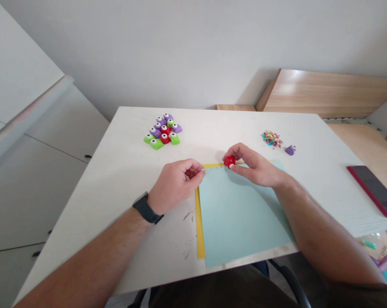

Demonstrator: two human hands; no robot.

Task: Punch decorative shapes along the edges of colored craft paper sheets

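— Any boxes or trays on there? What's in them?

— Nothing like that that I can see. On the white rectangular table (123,171) the loose things sit in heaps: a cluster of small purple, green and red plastic paper punches (163,131) at the far left, a little pile of multicoloured paper bits (271,138) at the far right, with a single small purple plastic punch (290,149) just beside it.

— And the hands?

— Both forearms reach in from the near edge. The right hand (254,164) holds a small red plastic punch (229,161), fingers closed round it, right on the far edge of a yellow paper sheet (199,222). That edge shows a short run of notches between the two hands. The left hand (176,182), a dark watch (146,208) on its wrist, has its fingers curled in and pinched narrow on the yellow sheet's far left corner.

— What's over the yellow?

— A pale blue-green paper sheet (241,214) covers nearly all of it; only strips at the left and far edges show. Both sheets overhang the near table edge a bit.

— Room to move?

— Bare table left of the sheets and beyond them. At the right, a dark flat phone with a red rim (371,188) lies near the edge, well apart from the hands.
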